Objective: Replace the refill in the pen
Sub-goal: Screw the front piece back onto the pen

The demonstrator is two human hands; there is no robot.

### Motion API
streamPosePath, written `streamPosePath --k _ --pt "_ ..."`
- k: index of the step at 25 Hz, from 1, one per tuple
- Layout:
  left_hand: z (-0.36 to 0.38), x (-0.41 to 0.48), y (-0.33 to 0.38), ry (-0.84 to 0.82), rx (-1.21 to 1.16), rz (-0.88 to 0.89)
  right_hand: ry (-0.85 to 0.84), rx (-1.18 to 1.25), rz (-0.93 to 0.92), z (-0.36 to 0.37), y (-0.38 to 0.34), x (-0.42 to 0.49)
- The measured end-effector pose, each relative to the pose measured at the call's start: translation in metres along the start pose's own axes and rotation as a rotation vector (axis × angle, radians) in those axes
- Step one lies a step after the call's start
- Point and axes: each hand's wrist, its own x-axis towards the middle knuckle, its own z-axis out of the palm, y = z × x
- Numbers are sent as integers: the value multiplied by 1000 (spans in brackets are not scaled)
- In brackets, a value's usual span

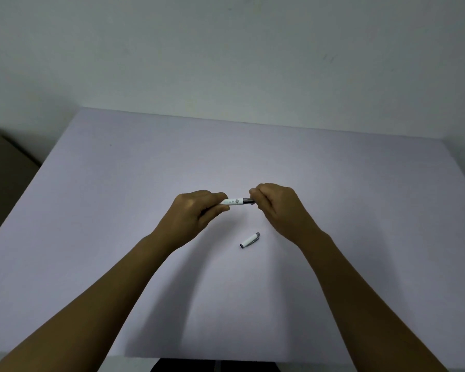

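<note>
I hold a white pen [235,201] level above the middle of the pale lilac table [118,183]. My left hand [196,210] grips the white barrel at its left end. My right hand [275,204] pinches the pen's dark grey front section at the right end. Only a short stretch of barrel shows between the two hands, and the tip is hidden in my right fingers. The pen's white cap [250,240], with a grey end, lies on the table just below and between my hands.
A plain wall rises behind the table's far edge. A dark brownish object [3,167] stands off the table's left side. The near table edge runs along the bottom, with something dark [212,365] beneath it.
</note>
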Motion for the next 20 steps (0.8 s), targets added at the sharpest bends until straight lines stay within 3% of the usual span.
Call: streamPosePath --k 4,7,11,13,17,20 --pt "-1 1 0 13 -14 -4 -9 -66 -124 -3 1 -3" --pt "0 1 -2 3 1 29 -32 -141 -103 -3 -2 -3" --pt "1 1 -5 -15 90 109 -323 208 314 -13 -10 3" --pt "0 1 -5 -10 75 102 -387 325 406 -15 -12 4" --pt "-5 2 -3 -30 -8 24 -131 137 40 -16 -6 2" --pt "-4 4 -3 -32 -8 50 -75 -23 -124 -9 1 3"
